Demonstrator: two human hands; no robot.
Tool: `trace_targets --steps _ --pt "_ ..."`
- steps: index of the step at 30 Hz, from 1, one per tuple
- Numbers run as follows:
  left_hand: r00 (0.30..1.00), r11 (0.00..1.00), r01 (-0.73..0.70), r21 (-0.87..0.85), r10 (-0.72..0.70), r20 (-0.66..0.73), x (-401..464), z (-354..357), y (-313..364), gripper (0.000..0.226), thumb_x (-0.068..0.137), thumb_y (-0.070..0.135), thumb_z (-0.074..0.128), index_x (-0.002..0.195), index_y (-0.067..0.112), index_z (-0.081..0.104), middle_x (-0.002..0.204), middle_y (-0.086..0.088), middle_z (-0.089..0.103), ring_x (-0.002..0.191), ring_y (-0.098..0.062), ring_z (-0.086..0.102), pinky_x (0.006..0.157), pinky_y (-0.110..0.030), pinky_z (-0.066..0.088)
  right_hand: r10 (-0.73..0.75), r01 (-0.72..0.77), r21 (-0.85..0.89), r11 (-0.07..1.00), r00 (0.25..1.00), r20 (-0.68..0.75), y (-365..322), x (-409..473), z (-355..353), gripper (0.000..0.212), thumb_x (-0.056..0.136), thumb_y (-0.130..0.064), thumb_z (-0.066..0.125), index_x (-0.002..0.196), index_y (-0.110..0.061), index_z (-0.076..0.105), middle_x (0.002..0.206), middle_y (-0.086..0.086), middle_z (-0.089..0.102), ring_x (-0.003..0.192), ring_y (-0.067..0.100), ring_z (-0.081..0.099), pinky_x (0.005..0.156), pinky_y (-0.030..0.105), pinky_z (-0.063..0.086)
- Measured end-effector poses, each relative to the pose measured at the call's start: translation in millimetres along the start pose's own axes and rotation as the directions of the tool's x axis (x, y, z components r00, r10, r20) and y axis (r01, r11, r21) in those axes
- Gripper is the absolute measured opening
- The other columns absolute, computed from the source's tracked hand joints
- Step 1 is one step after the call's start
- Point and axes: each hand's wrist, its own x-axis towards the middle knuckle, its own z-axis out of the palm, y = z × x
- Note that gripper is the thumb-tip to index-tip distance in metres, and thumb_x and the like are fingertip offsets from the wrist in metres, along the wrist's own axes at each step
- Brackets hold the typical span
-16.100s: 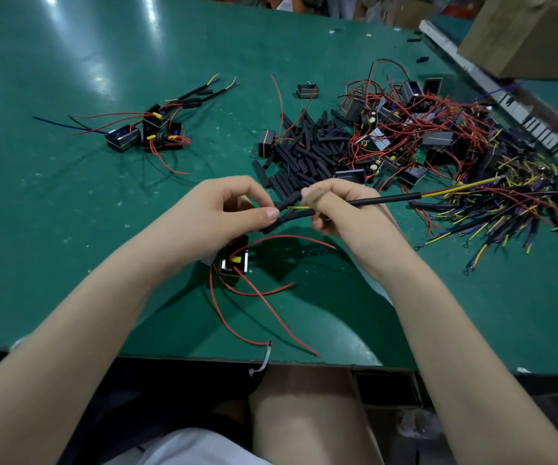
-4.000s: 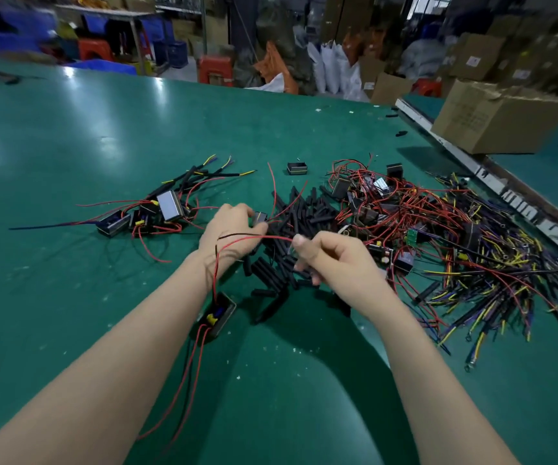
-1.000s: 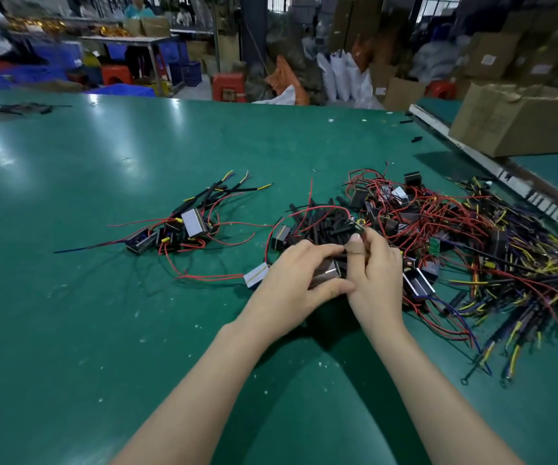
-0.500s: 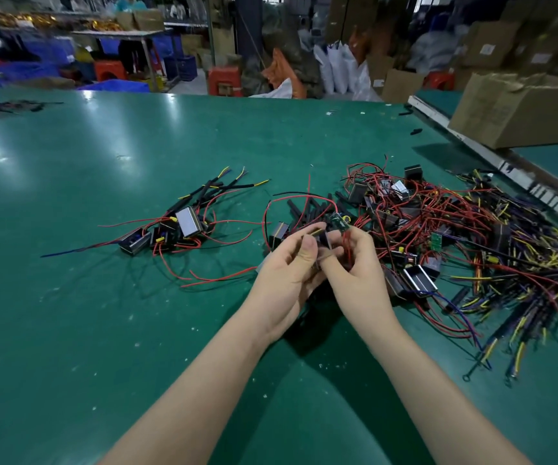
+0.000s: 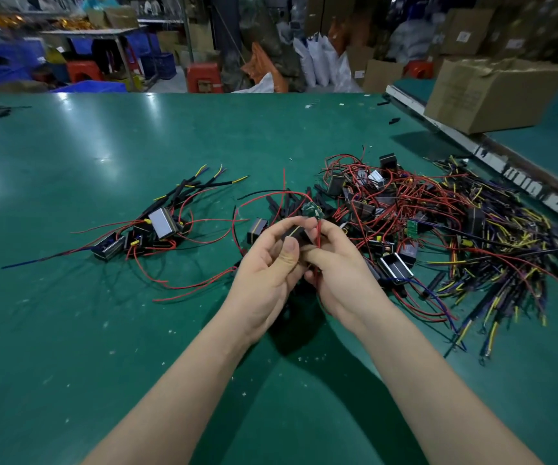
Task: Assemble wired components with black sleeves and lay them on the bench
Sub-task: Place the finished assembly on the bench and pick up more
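Note:
Both hands meet above the middle of the green bench (image 5: 69, 330). My left hand (image 5: 267, 263) grips a small black wired component (image 5: 296, 233) between thumb and fingers. My right hand (image 5: 338, 266) pinches its red wires (image 5: 317, 234), which loop up and away to the left. A small green circuit board (image 5: 311, 209) shows just above the fingers. Loose black sleeves (image 5: 279, 206) lie behind the hands. A cluster of finished sleeved components (image 5: 160, 226) lies on the bench to the left.
A big tangle of red-wired components (image 5: 381, 209) and sleeved yellow-and-blue wires (image 5: 505, 263) covers the bench at the right. A cardboard box (image 5: 492, 95) stands on the neighbouring bench beyond a white rail (image 5: 465, 142). Stools, bags and boxes fill the background.
The hands have drawn slightly nearer and lifted the component off the pile; its red wires now loop above the fingers. The head has tilted a little.

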Motion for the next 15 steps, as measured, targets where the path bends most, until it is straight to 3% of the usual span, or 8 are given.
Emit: trace_targets --steps 5,8,9,11,12,13,14,15 --pt "0.999 0.996 -0.036 0.087 0.036 -0.001 2.1 -3.7 0.4 0.029 0.084 0.018 0.053 0.112 0.016 0.058 0.108 0.002 0.070 0.097 -0.014 0.063 0.081 -0.027 0.052 0.030 -0.030 0.022 0.999 0.999 -0.014 -4.6 -1.5 3.5 0.033 0.082 0.003 0.047 0.095 -0.025 0.060 0.068 -0.020 0.058 0.066 0.004 0.048 0.054 0.021 0.033" --pt "0.972 0.888 -0.214 0.406 0.234 0.002 0.0 -4.8 8.2 0.027 0.087 0.017 0.062 0.114 0.017 0.059 0.113 0.003 0.068 0.108 -0.013 0.061 0.096 -0.030 0.048 0.034 -0.032 0.031 0.999 0.998 -0.049 -10.2 -2.4 3.0 0.019 0.078 -0.018 0.055 0.093 -0.026 0.064 0.073 -0.017 0.061 0.065 0.002 0.050 0.054 0.021 0.032" --pt "0.933 0.746 -0.299 0.595 0.360 0.018 -0.4 -8.0 11.9 0.028 0.086 0.018 0.065 0.113 0.019 0.059 0.112 0.006 0.067 0.107 -0.012 0.061 0.095 -0.028 0.047 0.027 -0.021 0.089 0.996 0.997 -0.066 -12.8 -1.5 1.6 0.016 0.083 -0.022 0.054 0.095 -0.025 0.064 0.075 -0.015 0.063 0.063 0.003 0.048 0.052 0.020 0.031" --pt "0.779 0.209 -0.418 0.884 0.584 0.230 -1.4 -14.8 19.3 0.030 0.083 0.024 0.068 0.112 0.024 0.060 0.111 0.017 0.061 0.103 -0.012 0.057 0.091 -0.029 0.042 0.022 0.001 0.187 0.982 0.992 -0.120 -18.7 0.8 -2.2 0.023 0.095 -0.032 0.046 0.095 -0.022 0.067 0.075 -0.013 0.066 0.059 0.003 0.046 0.050 0.020 0.029" --pt "0.693 -0.049 -0.445 0.894 0.614 0.378 -1.5 -17.6 22.4 0.030 0.084 0.027 0.069 0.112 0.026 0.060 0.111 0.020 0.059 0.103 -0.012 0.055 0.089 -0.029 0.039 0.018 0.011 0.196 0.980 0.989 -0.146 -21.7 1.0 -3.8 0.031 0.097 -0.038 0.043 0.093 -0.022 0.069 0.074 -0.012 0.066 0.058 0.003 0.046 0.050 0.020 0.029" --pt "0.636 -0.210 -0.457 0.864 0.602 0.483 -1.6 -18.8 23.7 0.028 0.084 0.029 0.068 0.111 0.026 0.061 0.112 0.022 0.058 0.104 -0.011 0.054 0.087 -0.029 0.035 0.011 0.021 0.194 0.981 0.987 -0.162 -23.5 0.9 -5.1 0.035 0.098 -0.042 0.042 0.091 -0.021 0.070 0.072 -0.011 0.066 0.058 0.003 0.046 0.050 0.020 0.029" --pt "0.622 -0.251 -0.463 0.850 0.591 0.513 -1.2 -18.7 23.1 0.027 0.084 0.030 0.068 0.110 0.027 0.063 0.112 0.022 0.059 0.105 -0.010 0.054 0.087 -0.028 0.034 0.007 0.024 0.192 0.981 0.987 -0.163 -24.5 -0.2 -5.0 0.034 0.098 -0.041 0.043 0.090 -0.021 0.069 0.071 -0.010 0.066 0.057 0.004 0.046 0.050 0.020 0.028" --pt "0.658 -0.163 -0.466 0.870 0.594 0.464 -0.3 -17.0 21.1 0.027 0.083 0.031 0.069 0.110 0.028 0.064 0.112 0.023 0.060 0.104 -0.008 0.054 0.087 -0.027 0.035 0.009 0.020 0.188 0.982 0.988 -0.154 -24.1 -1.3 -4.2 0.029 0.097 -0.037 0.047 0.089 -0.021 0.069 0.070 -0.009 0.066 0.057 0.004 0.046 0.049 0.020 0.027"
